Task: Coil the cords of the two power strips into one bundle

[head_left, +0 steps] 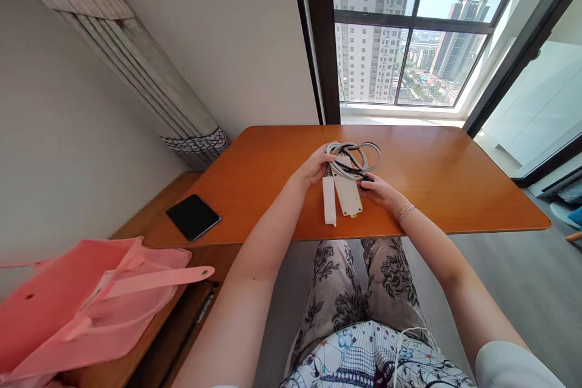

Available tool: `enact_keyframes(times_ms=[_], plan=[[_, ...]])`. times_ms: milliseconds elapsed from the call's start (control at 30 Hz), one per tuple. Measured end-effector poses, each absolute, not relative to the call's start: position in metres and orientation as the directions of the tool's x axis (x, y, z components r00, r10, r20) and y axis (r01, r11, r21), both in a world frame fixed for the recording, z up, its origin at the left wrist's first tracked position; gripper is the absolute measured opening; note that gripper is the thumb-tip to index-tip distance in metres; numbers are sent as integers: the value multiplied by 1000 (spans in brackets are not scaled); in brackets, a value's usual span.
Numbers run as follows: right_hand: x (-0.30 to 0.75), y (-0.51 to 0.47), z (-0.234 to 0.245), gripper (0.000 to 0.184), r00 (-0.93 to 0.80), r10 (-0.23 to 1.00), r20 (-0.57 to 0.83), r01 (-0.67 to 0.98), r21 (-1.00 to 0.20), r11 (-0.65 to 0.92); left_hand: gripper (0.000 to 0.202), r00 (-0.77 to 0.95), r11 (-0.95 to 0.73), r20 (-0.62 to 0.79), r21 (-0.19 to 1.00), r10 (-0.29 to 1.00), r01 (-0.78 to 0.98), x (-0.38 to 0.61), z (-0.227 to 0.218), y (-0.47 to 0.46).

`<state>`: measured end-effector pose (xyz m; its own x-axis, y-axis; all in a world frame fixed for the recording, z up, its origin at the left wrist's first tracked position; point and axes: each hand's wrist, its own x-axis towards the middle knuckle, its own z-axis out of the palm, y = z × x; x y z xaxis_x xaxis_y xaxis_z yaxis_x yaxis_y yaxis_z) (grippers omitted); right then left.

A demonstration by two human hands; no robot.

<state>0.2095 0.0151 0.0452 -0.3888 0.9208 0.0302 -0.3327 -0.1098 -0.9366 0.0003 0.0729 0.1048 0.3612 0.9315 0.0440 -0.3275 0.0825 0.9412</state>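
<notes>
Two power strips lie side by side near the front edge of the table, a narrow white one (329,201) and a wider cream one (348,195) with small holes on its face. Over their far ends sits a loose coil of grey and black cable (364,151). My left hand (317,165) is closed on the left side of the coil, thumb over it. At the coil's near right side, my right hand (378,189) pinches a black cable end (365,180), partly covered by the fingers.
A brown wooden table (454,188) reaches to the wall and window (409,27). A black tablet or phone (193,217) lies at its left front. An open pink bag (104,303) stands at the lower left. A grey curtain (150,85) hangs at the left.
</notes>
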Motion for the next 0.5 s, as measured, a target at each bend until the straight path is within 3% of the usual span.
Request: enact_keyframes(times_ms=[200, 367, 500], plan=[[181, 14, 36, 59, -521, 852, -42, -438, -844, -310, 50, 283, 44, 52, 946, 958, -321, -1, 102, 81], [165, 15, 32, 62, -417, 909, -15, -537, -802, -260, 41, 125, -7, 39, 969, 991, -246, 0, 96, 89], [159, 21, 27, 53, -319, 947, -47, -559, -797, -227, 43, 29, -21, 26, 985, 999, -169, -1, 95, 94]])
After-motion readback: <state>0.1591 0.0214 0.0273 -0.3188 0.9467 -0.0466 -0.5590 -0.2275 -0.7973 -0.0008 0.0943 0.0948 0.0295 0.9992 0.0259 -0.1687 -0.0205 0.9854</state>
